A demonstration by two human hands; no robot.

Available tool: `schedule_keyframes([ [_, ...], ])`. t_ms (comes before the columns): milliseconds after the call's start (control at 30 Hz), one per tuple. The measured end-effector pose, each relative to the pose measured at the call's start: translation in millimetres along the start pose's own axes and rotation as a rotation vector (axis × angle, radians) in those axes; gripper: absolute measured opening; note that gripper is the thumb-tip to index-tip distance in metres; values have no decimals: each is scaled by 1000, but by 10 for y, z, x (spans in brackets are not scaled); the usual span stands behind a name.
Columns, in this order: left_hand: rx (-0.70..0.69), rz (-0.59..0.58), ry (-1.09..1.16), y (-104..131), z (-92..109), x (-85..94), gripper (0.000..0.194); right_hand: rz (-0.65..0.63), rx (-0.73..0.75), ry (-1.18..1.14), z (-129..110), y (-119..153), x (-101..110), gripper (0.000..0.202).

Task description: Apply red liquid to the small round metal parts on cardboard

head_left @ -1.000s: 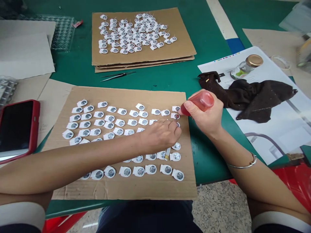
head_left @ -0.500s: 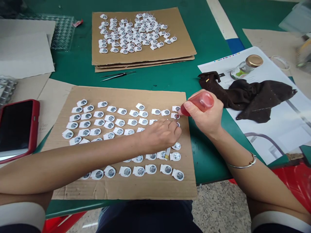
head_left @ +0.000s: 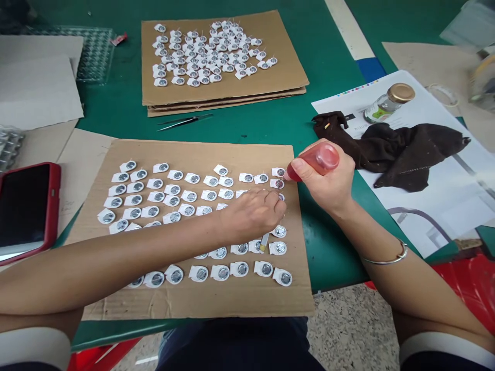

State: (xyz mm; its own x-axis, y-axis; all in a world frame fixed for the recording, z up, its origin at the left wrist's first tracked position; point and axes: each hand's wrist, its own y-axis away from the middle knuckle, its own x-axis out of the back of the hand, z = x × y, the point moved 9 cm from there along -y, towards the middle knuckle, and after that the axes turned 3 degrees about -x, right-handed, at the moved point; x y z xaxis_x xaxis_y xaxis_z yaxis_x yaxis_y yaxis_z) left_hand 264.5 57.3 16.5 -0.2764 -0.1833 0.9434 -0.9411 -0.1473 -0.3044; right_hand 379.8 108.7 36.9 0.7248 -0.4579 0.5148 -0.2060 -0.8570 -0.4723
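Observation:
My right hand is wrapped round a translucent red squeeze bottle. Its narrow end points left at the right-hand column of small round metal pieces on white tabs. My left hand reaches across the cardboard sheet, fingers closed on what looks like tweezers; only their flat grey end with a yellowish tip shows below the hand. Rows of these round pieces lie on the cardboard, some hidden under my left forearm. One piece lies just left of the bottle's end.
A cardboard stack with many similar pieces stands behind. Another pair of tweezers lies before it. To the right are a dark cloth, a glass jar and printed paper. At left lies a red-cased phone.
The whole view has shifted very slightly. Both hands keep their places over the right side of the cardboard, with the same holds.

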Motion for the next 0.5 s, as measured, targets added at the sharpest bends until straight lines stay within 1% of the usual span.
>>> schedule_keyframes([
  [167,18,-21,18,7,-11,-36,22,-8,-3,17,9,4,-1,27],
  [333,16,-24,-7,12,-7,-18,23,-15,4,29,-6,10,12,26],
  [500,20,-57,2,3,-16,-16,24,-20,9,44,-8,10,30,27],
])
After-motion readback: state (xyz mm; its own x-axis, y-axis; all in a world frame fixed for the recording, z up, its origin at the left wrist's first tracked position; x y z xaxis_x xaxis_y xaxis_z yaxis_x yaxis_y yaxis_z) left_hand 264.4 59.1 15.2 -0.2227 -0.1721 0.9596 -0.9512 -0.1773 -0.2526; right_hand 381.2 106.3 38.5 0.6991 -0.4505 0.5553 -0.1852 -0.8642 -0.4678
